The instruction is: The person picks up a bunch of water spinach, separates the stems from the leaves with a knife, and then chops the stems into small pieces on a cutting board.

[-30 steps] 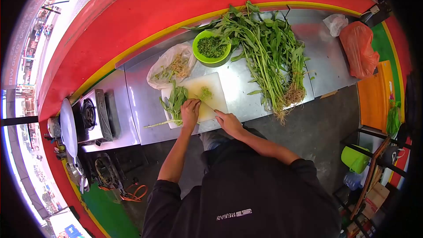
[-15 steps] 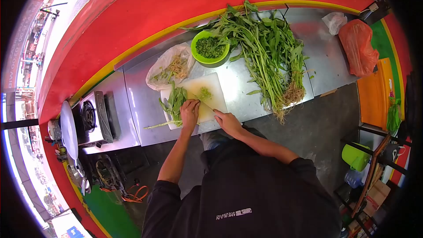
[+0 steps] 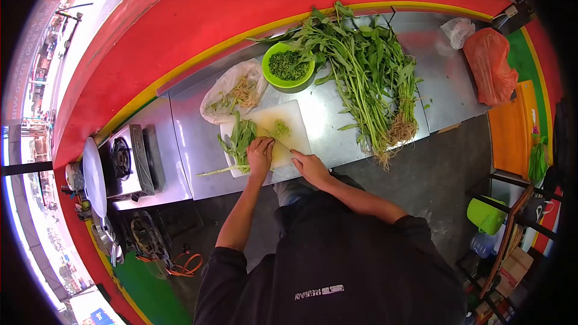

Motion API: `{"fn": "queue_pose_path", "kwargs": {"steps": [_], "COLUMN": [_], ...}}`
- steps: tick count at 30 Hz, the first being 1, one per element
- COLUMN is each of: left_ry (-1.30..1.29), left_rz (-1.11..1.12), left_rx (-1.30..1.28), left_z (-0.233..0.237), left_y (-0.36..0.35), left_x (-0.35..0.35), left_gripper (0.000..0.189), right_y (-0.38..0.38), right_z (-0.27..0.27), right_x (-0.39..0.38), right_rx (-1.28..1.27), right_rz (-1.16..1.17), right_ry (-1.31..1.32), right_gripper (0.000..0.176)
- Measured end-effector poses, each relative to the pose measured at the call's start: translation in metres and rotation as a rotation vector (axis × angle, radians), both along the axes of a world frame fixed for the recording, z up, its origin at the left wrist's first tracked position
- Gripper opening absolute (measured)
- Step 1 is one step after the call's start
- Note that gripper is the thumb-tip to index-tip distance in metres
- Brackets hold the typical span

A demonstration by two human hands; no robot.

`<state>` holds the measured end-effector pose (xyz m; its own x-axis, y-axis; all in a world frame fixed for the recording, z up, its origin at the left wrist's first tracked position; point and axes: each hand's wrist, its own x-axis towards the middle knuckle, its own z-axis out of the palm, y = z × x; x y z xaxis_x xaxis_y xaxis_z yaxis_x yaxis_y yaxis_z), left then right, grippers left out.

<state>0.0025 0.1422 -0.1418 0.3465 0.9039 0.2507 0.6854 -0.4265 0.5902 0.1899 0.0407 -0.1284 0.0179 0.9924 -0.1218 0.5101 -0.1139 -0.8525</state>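
Note:
On the white cutting board [image 3: 293,114], my left hand [image 3: 261,154] is closed over a bunch of leafy greens [image 3: 242,137] that looks like water spinach. Leaves and a pale stem stick out to its left. My right hand [image 3: 310,167] grips a knife [image 3: 279,140], its handle hidden in the fist. The thin blade points up and left, close beside the left fingers. A small heap of chopped green pieces [image 3: 280,127] lies on the board just beyond the blade.
Behind the board are a plastic bag [image 3: 232,93] of root ends and a green bowl [image 3: 289,67] of chopped greens. A large pile of rooted greens [image 3: 373,78] covers the counter to the right. A gas stove [image 3: 122,159] stands left, a red bag [image 3: 489,66] far right.

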Motion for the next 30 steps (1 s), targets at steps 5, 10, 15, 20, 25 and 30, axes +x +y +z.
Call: {"fn": "queue_pose_path", "kwargs": {"steps": [5, 10, 15, 20, 25, 30], "left_ry": [-0.005, -0.022, 0.042, 0.007, 0.035, -0.006], "left_rz": [0.044, 0.042, 0.021, 0.046, 0.022, 0.032], "left_rx": [0.005, -0.008, -0.010, 0.007, -0.007, 0.001], "left_z": [-0.003, 0.000, 0.005, -0.005, 0.002, -0.004], "left_y": [-0.001, -0.002, -0.004, -0.003, -0.002, 0.000], "left_x": [0.002, 0.003, 0.000, -0.001, -0.001, -0.002], "left_gripper": [0.012, 0.012, 0.014, 0.015, 0.015, 0.014], "right_y": [-0.014, -0.009, -0.001, -0.009, -0.002, -0.010], "right_z": [0.011, 0.002, 0.001, 0.008, 0.004, 0.004], "right_x": [0.010, 0.009, 0.002, 0.007, 0.003, 0.004], "right_rx": [-0.065, -0.098, -0.057, -0.084, -0.042, -0.055], "right_rz": [0.027, 0.029, 0.003, 0.034, 0.016, 0.028], "right_ry": [0.036, 0.002, 0.020, 0.020, -0.007, 0.022], "right_gripper": [0.036, 0.035, 0.036, 0.036, 0.037, 0.036]}}
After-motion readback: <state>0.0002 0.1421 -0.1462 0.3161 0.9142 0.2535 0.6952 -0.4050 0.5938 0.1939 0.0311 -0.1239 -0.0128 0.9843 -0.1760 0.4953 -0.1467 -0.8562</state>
